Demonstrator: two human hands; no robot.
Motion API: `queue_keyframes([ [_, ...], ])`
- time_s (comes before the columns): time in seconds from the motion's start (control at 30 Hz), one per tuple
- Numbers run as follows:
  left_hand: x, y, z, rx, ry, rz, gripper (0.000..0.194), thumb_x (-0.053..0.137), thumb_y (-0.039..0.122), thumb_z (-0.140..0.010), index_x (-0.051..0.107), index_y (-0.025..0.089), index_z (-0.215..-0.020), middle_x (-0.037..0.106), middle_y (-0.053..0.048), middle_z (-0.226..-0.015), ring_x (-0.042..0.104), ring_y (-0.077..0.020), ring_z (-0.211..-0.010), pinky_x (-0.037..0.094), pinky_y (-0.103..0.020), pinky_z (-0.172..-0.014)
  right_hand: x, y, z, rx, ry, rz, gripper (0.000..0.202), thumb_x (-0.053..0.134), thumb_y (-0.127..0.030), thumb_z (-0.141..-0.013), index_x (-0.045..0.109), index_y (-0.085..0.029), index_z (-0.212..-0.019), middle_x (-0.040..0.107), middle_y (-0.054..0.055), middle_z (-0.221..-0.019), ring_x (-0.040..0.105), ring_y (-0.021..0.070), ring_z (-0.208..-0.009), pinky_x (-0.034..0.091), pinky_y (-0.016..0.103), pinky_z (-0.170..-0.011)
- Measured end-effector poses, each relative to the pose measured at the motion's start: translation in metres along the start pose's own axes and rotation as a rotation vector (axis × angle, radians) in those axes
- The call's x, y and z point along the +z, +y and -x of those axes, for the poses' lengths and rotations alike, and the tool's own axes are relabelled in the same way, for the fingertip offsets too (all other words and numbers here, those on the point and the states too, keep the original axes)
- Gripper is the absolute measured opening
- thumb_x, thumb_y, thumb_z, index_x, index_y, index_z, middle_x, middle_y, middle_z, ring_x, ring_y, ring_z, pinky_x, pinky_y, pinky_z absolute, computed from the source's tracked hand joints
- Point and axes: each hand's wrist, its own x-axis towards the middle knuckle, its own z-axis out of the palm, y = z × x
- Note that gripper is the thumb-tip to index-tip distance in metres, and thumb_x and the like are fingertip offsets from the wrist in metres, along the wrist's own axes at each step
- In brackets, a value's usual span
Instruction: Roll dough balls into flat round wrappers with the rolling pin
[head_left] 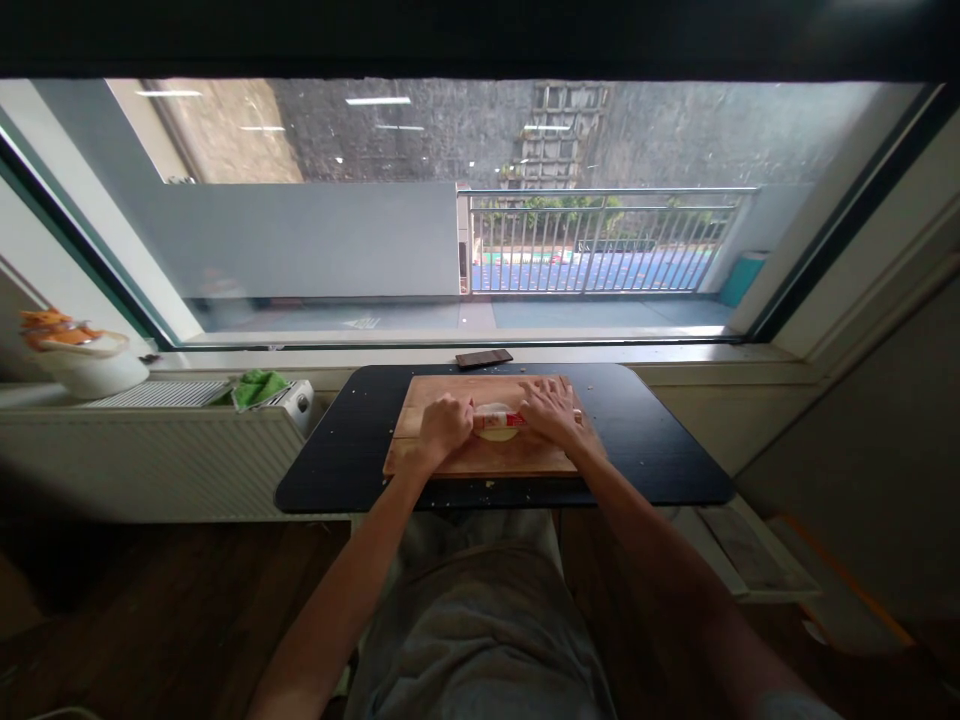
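Cloth [259,387] on radiator [172,465], bar [484,358] on sill [645,355]; left fingers [459,408] curled round roller [491,422], right fingers [534,392] spread

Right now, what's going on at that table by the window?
Someone's working a rolling pin with both bare hands. It lies across a flat, pale round of dough on a wooden board, which sits on a black table. The left hand is curled at one end of the pin; the right hand lies spread over the other. Off to the left, a green cloth rests on the radiator.
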Motion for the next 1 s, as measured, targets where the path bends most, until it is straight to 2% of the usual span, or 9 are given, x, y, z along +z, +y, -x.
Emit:
queue_keyframes([
  [0.17,0.005,0.006,0.021,0.042,0.054,0.032,0.028,0.044,0.027,-0.11,0.073,0.025,-0.113,0.078,-0.012,-0.103,0.071,-0.03,-0.104,0.052,-0.038,-0.084,0.002,-0.004,0.027,0.02,0.031,-0.002,0.057,0.044,-0.032,-0.107,0.058,-0.024,-0.161,0.063,0.022,-0.157,0.049,0.0445,-0.15,0.029,0.077,-0.124],
  [0.27,0.01,0.009,0.022,0.007,0.104,0.028,0.026,0.046,0.028,-0.109,0.071,0.024,-0.107,0.079,-0.012,-0.105,0.069,-0.0312,-0.107,0.052,-0.039,-0.086,-0.003,-0.007,0.035,0.028,0.063,-0.021,0.055,0.042,-0.033,-0.108,0.061,-0.024,-0.159,0.063,0.024,-0.156,0.051,0.0461,-0.146,0.031,0.079,-0.121],
  [0.33,0.013,0.01,0.019,-0.042,0.132,0.017,0.025,0.048,0.029,-0.108,0.072,0.023,-0.105,0.079,-0.014,-0.105,0.068,-0.0323,-0.108,0.052,-0.041,-0.089,-0.006,-0.008,0.035,0.003,0.083,-0.029,0.052,0.046,-0.033,-0.107,0.064,-0.026,-0.155,0.067,0.022,-0.151,0.052,0.0459,-0.145,0.032,0.077,-0.121],
  [0.43,0.015,0.011,0.01,-0.095,0.159,0.003,0.026,0.05,0.029,-0.106,0.074,0.021,-0.104,0.079,-0.017,-0.108,0.067,-0.0343,-0.112,0.051,-0.045,-0.095,-0.009,-0.01,0.027,-0.037,0.123,-0.03,0.046,0.052,-0.031,-0.105,0.067,-0.034,-0.148,0.073,0.014,-0.142,0.055,0.0414,-0.141,0.032,0.067,-0.124],
  [0.6,0.013,0.006,-0.011,-0.119,0.134,-0.016,0.034,0.044,0.028,-0.106,0.077,0.018,-0.112,0.079,-0.018,-0.12,0.066,-0.0347,-0.12,0.05,-0.046,-0.103,-0.017,-0.019,0.003,0.05,0.121,-0.008,0.046,0.041,-0.032,-0.111,0.062,-0.02,-0.151,0.073,0.019,-0.137,0.062,0.0359,-0.127,0.041,0.051,-0.115],
  [0.73,0.011,0.001,-0.027,-0.169,0.074,-0.018,0.037,0.043,0.03,-0.106,0.077,0.018,-0.115,0.079,-0.017,-0.124,0.067,-0.0341,-0.122,0.05,-0.044,-0.102,-0.024,-0.026,-0.015,0.151,0.118,-0.069,0.046,0.039,-0.036,-0.114,0.058,-0.021,-0.152,0.072,0.017,-0.14,0.062,0.0336,-0.129,0.042,0.046,-0.11],
  [0.87,0.01,-0.002,-0.038,-0.171,0.066,-0.004,0.036,0.045,0.03,-0.105,0.078,0.018,-0.112,0.079,-0.018,-0.125,0.068,-0.034,-0.123,0.05,-0.044,-0.104,-0.028,-0.029,-0.027,0.148,0.084,-0.083,0.041,0.034,-0.032,-0.114,0.067,-0.021,-0.136,0.073,0.017,-0.135,0.063,0.0321,-0.127,0.042,0.044,-0.107],
  [1.0,0.011,-0.008,-0.044,-0.189,0.05,0.026,0.043,0.04,0.031,-0.107,0.079,0.016,-0.113,0.08,-0.02,-0.119,0.072,-0.0336,-0.117,0.052,-0.042,-0.098,-0.032,-0.028,-0.039,0.117,0.075,-0.084,0.042,0.033,-0.03,-0.114,0.073,-0.02,-0.122,0.077,0.017,-0.128,0.066,0.0313,-0.121,0.043,0.043,-0.104],
])
